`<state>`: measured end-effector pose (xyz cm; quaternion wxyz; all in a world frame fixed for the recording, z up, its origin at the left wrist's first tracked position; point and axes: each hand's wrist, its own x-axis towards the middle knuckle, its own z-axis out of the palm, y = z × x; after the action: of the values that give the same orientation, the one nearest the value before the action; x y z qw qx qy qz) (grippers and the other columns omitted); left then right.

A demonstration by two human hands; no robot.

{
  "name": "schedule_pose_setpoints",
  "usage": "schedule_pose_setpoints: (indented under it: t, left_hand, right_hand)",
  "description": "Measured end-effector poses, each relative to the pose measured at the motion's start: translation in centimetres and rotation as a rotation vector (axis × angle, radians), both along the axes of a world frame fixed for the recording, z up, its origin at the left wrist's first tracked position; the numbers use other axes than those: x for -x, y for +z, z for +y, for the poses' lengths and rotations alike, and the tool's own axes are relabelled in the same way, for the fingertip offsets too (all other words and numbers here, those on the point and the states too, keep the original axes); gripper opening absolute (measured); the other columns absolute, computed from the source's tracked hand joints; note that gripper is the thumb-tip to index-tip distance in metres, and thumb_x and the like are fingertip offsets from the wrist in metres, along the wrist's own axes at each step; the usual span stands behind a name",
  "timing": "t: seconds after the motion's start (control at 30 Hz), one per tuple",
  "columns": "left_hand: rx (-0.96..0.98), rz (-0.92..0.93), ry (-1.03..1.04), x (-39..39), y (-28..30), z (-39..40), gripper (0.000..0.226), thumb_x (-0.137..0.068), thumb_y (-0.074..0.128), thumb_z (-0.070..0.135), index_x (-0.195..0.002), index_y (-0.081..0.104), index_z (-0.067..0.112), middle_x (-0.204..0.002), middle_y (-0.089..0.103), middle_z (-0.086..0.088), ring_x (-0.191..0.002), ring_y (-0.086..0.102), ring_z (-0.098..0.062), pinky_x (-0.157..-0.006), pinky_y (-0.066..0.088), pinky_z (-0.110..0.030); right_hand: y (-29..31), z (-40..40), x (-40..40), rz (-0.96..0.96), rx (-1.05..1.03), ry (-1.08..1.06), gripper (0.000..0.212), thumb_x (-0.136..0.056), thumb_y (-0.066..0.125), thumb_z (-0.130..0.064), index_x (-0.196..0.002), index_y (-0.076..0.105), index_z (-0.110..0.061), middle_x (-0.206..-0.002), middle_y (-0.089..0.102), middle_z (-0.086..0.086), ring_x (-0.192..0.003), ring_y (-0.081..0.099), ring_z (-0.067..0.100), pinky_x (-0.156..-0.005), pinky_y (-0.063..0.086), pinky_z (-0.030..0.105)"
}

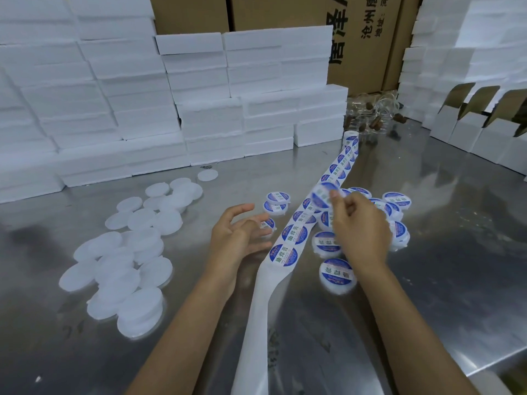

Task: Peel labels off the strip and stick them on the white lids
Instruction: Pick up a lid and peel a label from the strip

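A long label strip (pixel 296 233) with round blue and white labels runs from a roll (pixel 350 137) at the back toward me. My right hand (pixel 360 226) is raised over the strip and pinches a labelled lid (pixel 323 195), which looks blurred. My left hand (pixel 239 238) hovers left of the strip with fingers spread and relaxed, holding nothing. Several plain white lids (pixel 134 252) lie in a loose pile on the left. Several labelled lids (pixel 336 270) lie on the right of the strip and behind my right hand.
The work happens on a shiny metal table (pixel 442 252). Stacks of white foam boxes (pixel 199 109) wall off the back and left. Open white cartons (pixel 470 129) stand at the right. Clear jars (pixel 373 109) lie at the back, in front of brown cardboard boxes (pixel 285 12).
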<state>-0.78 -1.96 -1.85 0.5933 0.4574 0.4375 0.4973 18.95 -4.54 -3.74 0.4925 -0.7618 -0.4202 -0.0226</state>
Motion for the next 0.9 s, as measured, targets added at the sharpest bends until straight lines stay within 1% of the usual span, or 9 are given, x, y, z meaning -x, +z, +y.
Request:
schedule_pose_setpoints:
  t: [0.13, 0.23, 0.33, 0.4, 0.5, 0.6, 0.7, 0.8, 0.9]
  left_hand:
    - [0.002, 0.109, 0.062, 0.6, -0.4, 0.5, 0.026, -0.094, 0.056, 0.004, -0.114, 0.062, 0.019, -0.091, 0.079, -0.003, -0.081, 0.076, -0.026, -0.063, 0.061, -0.030]
    - [-0.005, 0.118, 0.124, 0.9, -0.7, 0.9, 0.028, -0.093, 0.049, -0.001, -0.112, 0.062, 0.015, -0.088, 0.078, -0.006, -0.072, 0.075, -0.025, -0.061, 0.061, -0.029]
    - [-0.016, 0.093, 0.236, 1.2, -1.0, 1.5, 0.029, -0.092, 0.042, -0.004, -0.108, 0.061, 0.010, -0.083, 0.075, -0.009, -0.061, 0.072, -0.017, -0.054, 0.059, -0.026]
    - [-0.015, 0.076, 0.309, 1.4, -1.2, 1.9, 0.030, -0.091, 0.039, -0.004, -0.106, 0.062, 0.009, -0.082, 0.073, -0.009, -0.055, 0.068, -0.012, -0.051, 0.057, -0.025]
    - [-0.022, 0.051, 0.404, 2.1, -1.3, 2.4, 0.030, -0.091, 0.037, -0.005, -0.097, 0.062, 0.011, -0.082, 0.070, -0.010, -0.051, 0.063, -0.010, -0.046, 0.054, -0.024]
    - [-0.023, 0.062, 0.507, 3.2, -1.5, 3.5, 0.030, -0.092, 0.038, -0.004, -0.091, 0.062, 0.015, -0.082, 0.069, -0.007, -0.063, 0.065, -0.015, -0.053, 0.056, -0.025]
    - [-0.026, 0.063, 0.559, 4.1, -1.7, 4.4, 0.031, -0.092, 0.039, -0.002, -0.089, 0.063, 0.017, -0.084, 0.069, -0.003, -0.075, 0.066, -0.018, -0.059, 0.053, -0.021]
    - [-0.036, 0.071, 0.605, 4.6, -1.9, 5.1, 0.032, -0.092, 0.039, 0.000, -0.088, 0.063, 0.021, -0.085, 0.070, 0.002, -0.076, 0.068, -0.015, -0.061, 0.050, -0.019]
    - [-0.056, 0.050, 0.667, 4.9, -2.0, 5.7, 0.033, -0.091, 0.041, -0.001, -0.087, 0.064, 0.021, -0.085, 0.071, 0.001, -0.083, 0.071, -0.019, -0.074, 0.055, -0.027]
  right_hand:
    - [-0.5, -0.5, -3.8, 0.001, 0.140, -0.246, 0.045, -0.094, 0.052, -0.050, -0.066, 0.051, -0.015, -0.066, 0.057, 0.001, -0.065, 0.051, 0.027, -0.064, 0.034, 0.031]
    - [-0.8, -0.5, -4.5, 0.017, 0.186, -0.304, 0.042, -0.092, 0.057, -0.042, -0.064, 0.047, -0.013, -0.072, 0.062, 0.006, -0.067, 0.051, 0.030, -0.066, 0.035, 0.031]
    - [-0.3, -0.6, -3.8, -0.015, 0.107, -0.276, 0.040, -0.092, 0.056, -0.040, -0.063, 0.045, -0.013, -0.063, 0.056, 0.002, -0.061, 0.052, 0.028, -0.061, 0.032, 0.030]
    - [0.1, -0.7, -2.3, -0.077, 0.053, -0.162, 0.039, -0.094, 0.054, -0.041, -0.065, 0.046, -0.016, -0.057, 0.053, -0.003, -0.056, 0.051, 0.022, -0.056, 0.031, 0.030]
    - [0.7, -0.4, 1.2, -0.200, 0.021, 0.087, 0.030, -0.095, 0.054, -0.038, -0.071, 0.050, -0.018, -0.063, 0.058, -0.004, -0.061, 0.054, 0.019, -0.057, 0.040, 0.033]
    - [1.9, 1.6, 4.9, -0.329, 0.094, 0.342, 0.020, -0.093, 0.053, -0.035, -0.078, 0.051, -0.022, -0.074, 0.061, -0.006, -0.070, 0.055, 0.019, -0.061, 0.044, 0.033]
    - [3.3, 5.2, 8.2, -0.388, 0.198, 0.593, 0.011, -0.091, 0.053, -0.033, -0.094, 0.055, -0.023, -0.092, 0.063, -0.008, -0.090, 0.055, 0.017, -0.073, 0.045, 0.034]
    - [4.0, 9.4, 11.7, -0.411, 0.274, 0.758, 0.026, -0.092, 0.054, -0.029, -0.117, 0.056, -0.022, -0.113, 0.063, -0.003, -0.108, 0.054, 0.021, -0.085, 0.046, 0.035]
    - [3.7, 12.9, 15.0, -0.443, 0.386, 0.844, 0.049, -0.089, 0.057, -0.024, -0.137, 0.048, -0.029, -0.137, 0.052, 0.005, -0.122, 0.048, 0.027, -0.099, 0.042, 0.039]
